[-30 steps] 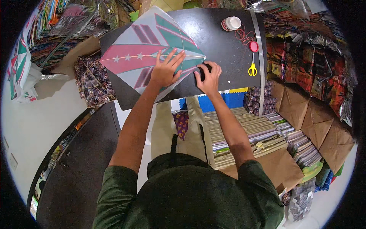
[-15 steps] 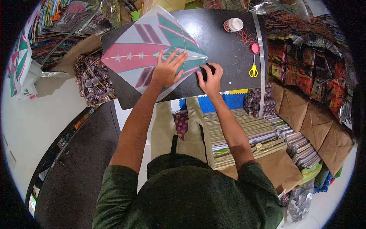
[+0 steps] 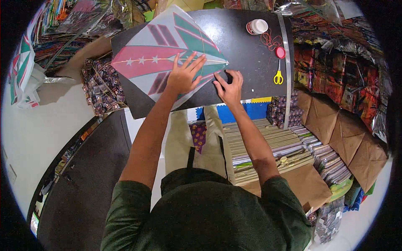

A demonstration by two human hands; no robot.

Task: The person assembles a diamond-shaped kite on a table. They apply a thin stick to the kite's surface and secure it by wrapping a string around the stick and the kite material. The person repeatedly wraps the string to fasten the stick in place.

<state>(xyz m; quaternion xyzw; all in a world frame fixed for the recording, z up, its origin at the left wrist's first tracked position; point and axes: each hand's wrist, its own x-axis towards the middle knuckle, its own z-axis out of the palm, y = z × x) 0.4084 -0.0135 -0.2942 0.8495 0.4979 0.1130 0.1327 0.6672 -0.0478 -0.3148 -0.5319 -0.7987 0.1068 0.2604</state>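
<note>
A paper kite [image 3: 142, 46] in white, red and green lies flat on a dark table [image 3: 247, 54]. A thin spine stick runs across its middle to the tip at right, and a curved stick crosses it. My left hand [image 3: 184, 76] rests open on the kite, fingers spread over the spine. Beside the lower right edge, near the tip, is my right hand [image 3: 230, 89]; its fingers are bent and apart, index fingertip at the paper's edge. I see nothing held in it.
Right of the kite stand a white jar [image 3: 256, 27], tangled red thread [image 3: 271, 40], a round red lid [image 3: 280, 52] and yellow-handled scissors [image 3: 278, 77]. A metal strip [image 3: 287, 62] edges the table. Stacked paper bundles [image 3: 268, 138] fill the lower right.
My right hand's index finger and thumb have shifted slightly left and apart, toward the kite's lower edge. The left hand and the kite stay almost in place.
</note>
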